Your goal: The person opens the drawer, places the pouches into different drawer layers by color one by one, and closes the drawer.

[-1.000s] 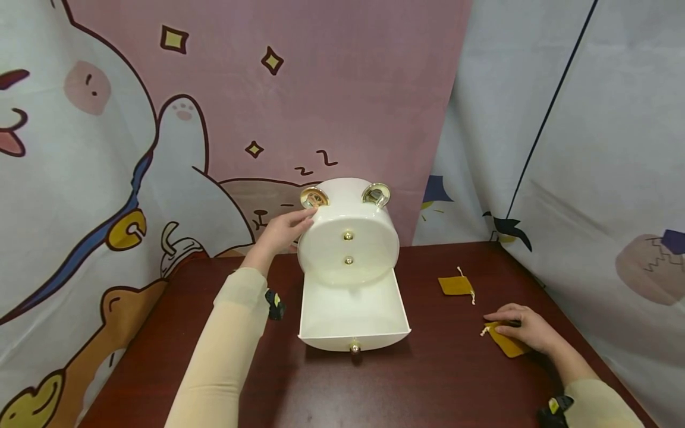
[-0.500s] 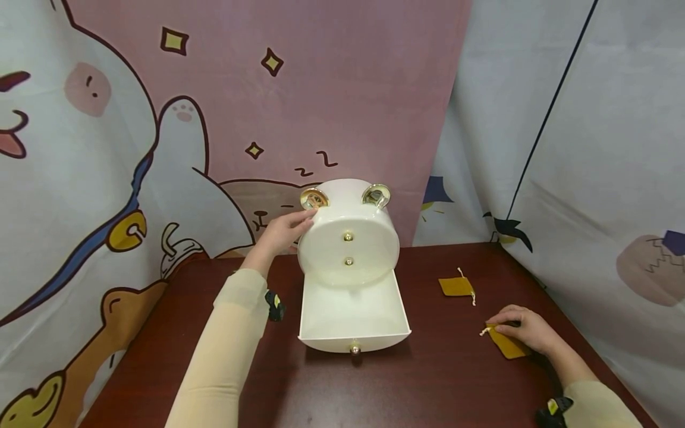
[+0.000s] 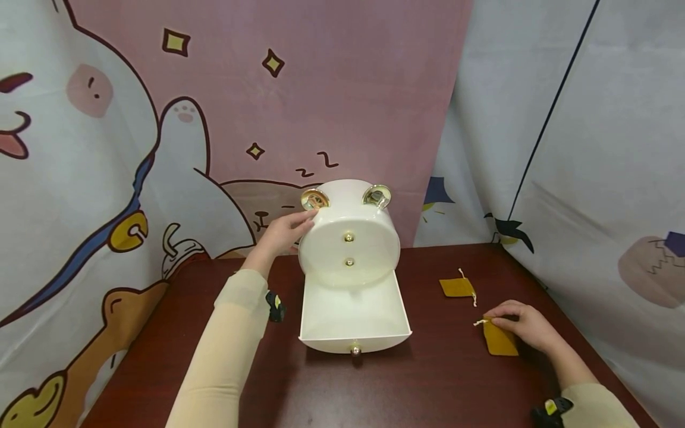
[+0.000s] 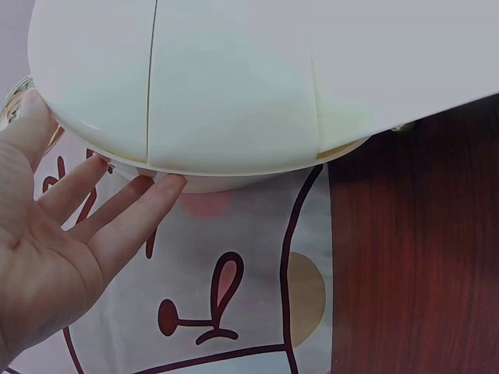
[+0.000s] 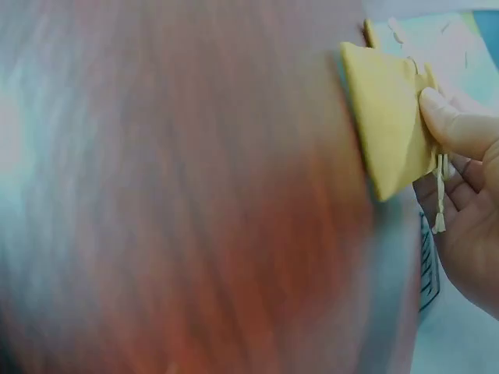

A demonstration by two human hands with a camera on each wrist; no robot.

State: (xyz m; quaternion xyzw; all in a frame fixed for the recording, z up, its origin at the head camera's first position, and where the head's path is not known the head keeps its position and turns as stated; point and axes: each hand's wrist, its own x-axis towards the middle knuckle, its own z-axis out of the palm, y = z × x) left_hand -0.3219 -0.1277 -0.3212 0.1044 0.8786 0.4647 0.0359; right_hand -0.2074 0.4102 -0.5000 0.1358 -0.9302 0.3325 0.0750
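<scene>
A white rounded storage box (image 3: 348, 249) with gold ear-like rings and small gold knobs stands at the table's middle, its bottom drawer (image 3: 353, 312) pulled out. My left hand (image 3: 283, 235) touches the box's upper left side, below the left ear; the left wrist view shows its fingers fairly straight, fingertips at the rim. On the right, my right hand (image 3: 527, 327) pinches a yellow drawstring pouch (image 3: 499, 339) near its corded end between thumb and fingers. The right wrist view shows the pouch (image 5: 386, 117) hanging from that pinch, cord dangling. Whether it contains anything is hidden.
A second yellow pouch (image 3: 456, 288) lies flat on the dark red table (image 3: 428, 386), between the box and the right hand. A cartoon-printed cloth (image 3: 342, 89) hangs behind the table, and a pale cloth (image 3: 605, 178) borders its right side.
My right hand has lifted the pouch slightly and shifted a little left; the pouch now hangs more upright. The left hand, the box and the other pouch stay put.
</scene>
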